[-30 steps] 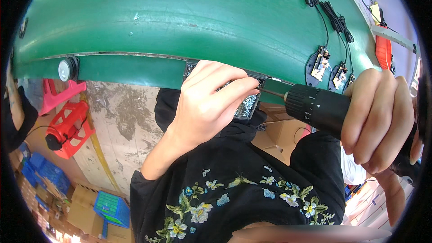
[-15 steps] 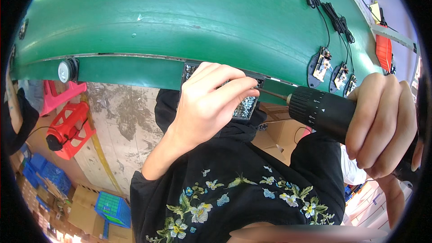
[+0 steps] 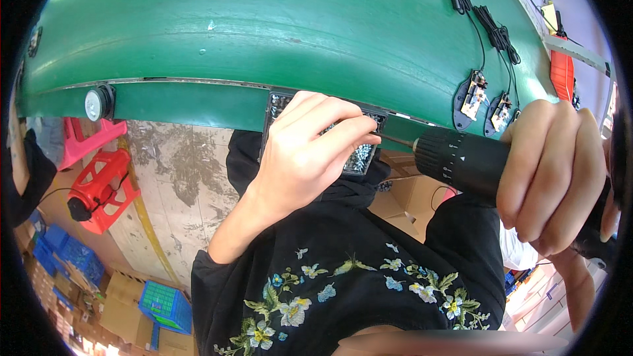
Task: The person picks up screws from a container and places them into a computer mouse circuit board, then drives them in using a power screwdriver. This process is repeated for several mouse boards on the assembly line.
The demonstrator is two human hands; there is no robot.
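Note:
My right hand (image 3: 550, 175) is wrapped round a black power drill (image 3: 461, 161) that lies level, its long thin bit pointing left. My left hand (image 3: 310, 142) is above a dark tray of small silvery screws (image 3: 359, 157), thumb and fingers pinched together at the tip of the bit. Whatever lies between those fingertips is hidden; a screw there cannot be made out. The tray sits at the near edge of the green belt (image 3: 264, 20), close to my body.
On the belt at the right lie black housings with circuit boards (image 3: 472, 100) and bundled black cables (image 3: 496, 33). A round white-faced device (image 3: 99, 103) is fixed at the belt's left edge. Red stools (image 3: 102, 191) and blue crates (image 3: 165, 304) stand on the floor at left.
The drill and my right hand have shifted slightly left, bringing the bit further in toward my left fingertips. The housings and marks on the belt have slid a little to the right.

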